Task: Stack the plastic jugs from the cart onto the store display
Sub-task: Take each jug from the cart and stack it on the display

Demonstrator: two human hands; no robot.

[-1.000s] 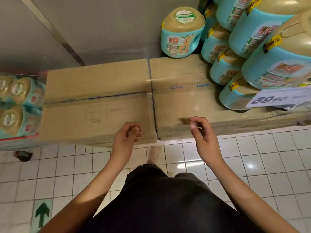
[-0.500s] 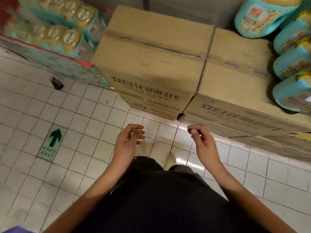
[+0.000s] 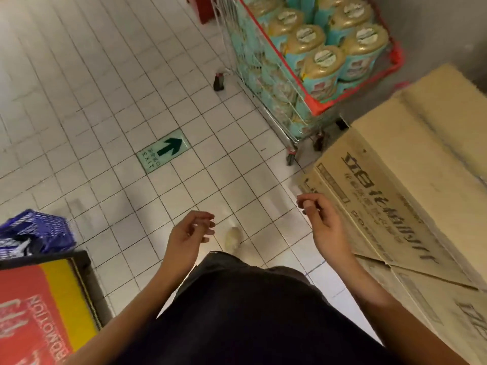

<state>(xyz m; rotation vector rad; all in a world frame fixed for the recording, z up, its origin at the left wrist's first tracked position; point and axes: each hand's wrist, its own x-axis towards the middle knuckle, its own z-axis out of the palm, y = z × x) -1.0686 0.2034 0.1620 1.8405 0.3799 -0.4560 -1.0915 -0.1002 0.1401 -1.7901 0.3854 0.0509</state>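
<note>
Several teal plastic jugs [image 3: 316, 43] with gold tops fill a wire cart with a red rim [image 3: 311, 100] at the upper right. Cardboard boxes [image 3: 411, 164] that form the display base lie along the right side. My left hand [image 3: 188, 233] hangs over the tiled floor with loosely curled fingers and holds nothing. My right hand [image 3: 320, 217] hovers beside the near box's printed side, fingers loosely curled, empty. Both hands are well short of the cart.
White tiled floor with a green exit arrow sign [image 3: 163, 154] spreads between me and the cart. A blue plastic basket [image 3: 34, 233] and a red and yellow promotion board [image 3: 39, 306] stand at the lower left. My shoe [image 3: 233, 237] shows between the hands.
My view has swung left, away from the stacked jugs on the boxes toward the cart. Both hands stayed empty and moved off the box edge over the floor.
</note>
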